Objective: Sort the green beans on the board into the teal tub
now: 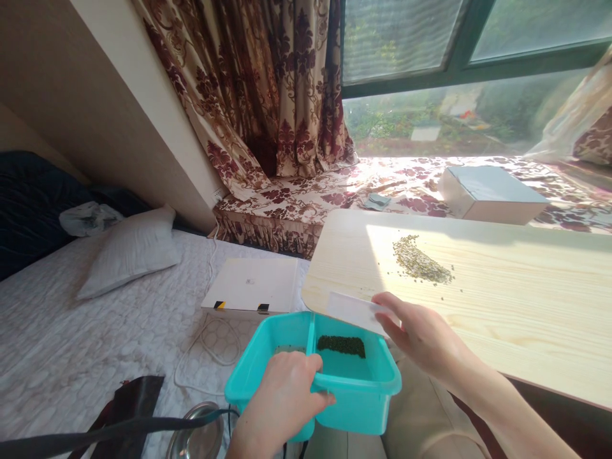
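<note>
My left hand (287, 392) grips the near rim of a turquoise two-part container (356, 405) at its middle divider, thumb outside and fingers over the edge. Dark green grains (341, 346) lie in its right compartment, and a few pale bits (290, 349) show in the left one. In my right hand (421, 331) a white flat card (354, 310) is pinched between thumb and fingers. It lies along the table's edge, just above the container's far side. On the wooden tabletop (521, 299) beyond it spreads a pile of green-brown grains (421, 262), with some strays around.
A white box (255, 280) lies on the bed (143, 325) left of the table, beside a cable. Lower left are a steel bowl (198, 437), a dark strap (157, 426) and a dark brown item (131, 408). A pale box (495, 191) stands on the window seat behind the table.
</note>
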Motion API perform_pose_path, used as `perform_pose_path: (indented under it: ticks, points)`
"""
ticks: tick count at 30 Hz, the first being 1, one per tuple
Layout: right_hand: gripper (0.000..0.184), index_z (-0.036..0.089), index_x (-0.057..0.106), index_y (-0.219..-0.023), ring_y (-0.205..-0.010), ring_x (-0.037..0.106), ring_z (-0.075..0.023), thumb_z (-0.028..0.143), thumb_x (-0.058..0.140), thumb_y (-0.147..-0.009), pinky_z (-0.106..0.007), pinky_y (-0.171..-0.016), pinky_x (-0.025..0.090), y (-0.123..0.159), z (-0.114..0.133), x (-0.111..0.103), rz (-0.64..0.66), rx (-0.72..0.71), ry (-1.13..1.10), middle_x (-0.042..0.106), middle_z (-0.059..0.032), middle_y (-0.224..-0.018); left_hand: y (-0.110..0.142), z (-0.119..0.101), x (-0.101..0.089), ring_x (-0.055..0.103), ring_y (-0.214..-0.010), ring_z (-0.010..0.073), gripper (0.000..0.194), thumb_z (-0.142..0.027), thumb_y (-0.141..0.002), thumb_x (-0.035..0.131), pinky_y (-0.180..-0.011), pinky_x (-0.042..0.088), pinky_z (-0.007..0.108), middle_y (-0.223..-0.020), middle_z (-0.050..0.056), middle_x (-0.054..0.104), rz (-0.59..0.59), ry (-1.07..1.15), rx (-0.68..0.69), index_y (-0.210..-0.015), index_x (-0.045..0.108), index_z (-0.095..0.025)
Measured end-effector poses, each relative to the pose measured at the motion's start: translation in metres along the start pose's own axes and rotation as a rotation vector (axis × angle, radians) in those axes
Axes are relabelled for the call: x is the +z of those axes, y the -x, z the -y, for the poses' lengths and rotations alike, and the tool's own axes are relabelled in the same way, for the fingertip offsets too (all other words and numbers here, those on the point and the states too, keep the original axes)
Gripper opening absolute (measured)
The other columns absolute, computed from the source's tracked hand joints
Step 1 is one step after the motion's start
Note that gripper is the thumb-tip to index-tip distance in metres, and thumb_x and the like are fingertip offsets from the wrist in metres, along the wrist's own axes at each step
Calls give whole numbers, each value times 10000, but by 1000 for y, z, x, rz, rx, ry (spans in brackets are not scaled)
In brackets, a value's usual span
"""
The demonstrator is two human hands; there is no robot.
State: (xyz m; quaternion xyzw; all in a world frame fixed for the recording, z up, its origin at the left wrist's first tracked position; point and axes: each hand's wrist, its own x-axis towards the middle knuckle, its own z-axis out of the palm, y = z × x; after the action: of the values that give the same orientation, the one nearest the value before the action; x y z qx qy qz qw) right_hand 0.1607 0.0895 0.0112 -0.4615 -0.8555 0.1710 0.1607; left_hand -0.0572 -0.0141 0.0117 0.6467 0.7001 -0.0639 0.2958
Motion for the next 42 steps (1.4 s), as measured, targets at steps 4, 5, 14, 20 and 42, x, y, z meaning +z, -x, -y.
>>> perform_pose_path:
  ticks: [4, 5, 14, 20, 42]
  points:
    - [249, 275, 625, -952, -612, 665, -187, 321, 382, -921, -286, -554, 445, 5, -3, -9, 73, -25, -32, 738, -13, -737, 2, 4, -2, 647, -912, 259, 184, -395, -808, 722, -699, 386, 313, -890, 36, 711, 7, -28, -12, -831, 660, -223]
    - [250, 272, 626, -962, -582, 653, -188, 332, 388, -916, -286, -543, 437, 6, -7, -13, 54, -1, -16, 729, -13, -713, 2, 4, -1, 646, -916, 263, 189, -399, -808, 723, -703, 387, 316, -891, 38, 711, 7, -34, -6, -832, 660, -223]
    - [294, 239, 654, -995, -477, 585, -199, 359, 427, -852, -296, -497, 378, -1, -38, -36, -194, 246, 203, 672, -24, -599, -11, -19, 11, 638, -912, 282, 288, -503, -806, 740, -717, 395, 328, -884, 42, 706, 31, -64, 147, -823, 660, -227]
    - [296, 239, 675, -965, -511, 593, -191, 347, 425, -851, -275, -495, 350, -9, -28, -28, -128, 246, 241, 680, -32, -616, -10, -27, 10, 630, -913, 283, 287, -511, -817, 728, -716, 396, 328, -892, 48, 702, 41, -89, 157, -855, 675, -231]
    - [323, 268, 666, -1068, -541, 626, -198, 323, 408, -882, -283, -513, 374, -17, -22, -9, -134, 83, 234, 751, -27, -708, -9, -19, 10, 637, -905, 288, 291, -507, -808, 734, -700, 394, 328, -856, 50, 693, 6, -78, 139, -808, 645, -230]
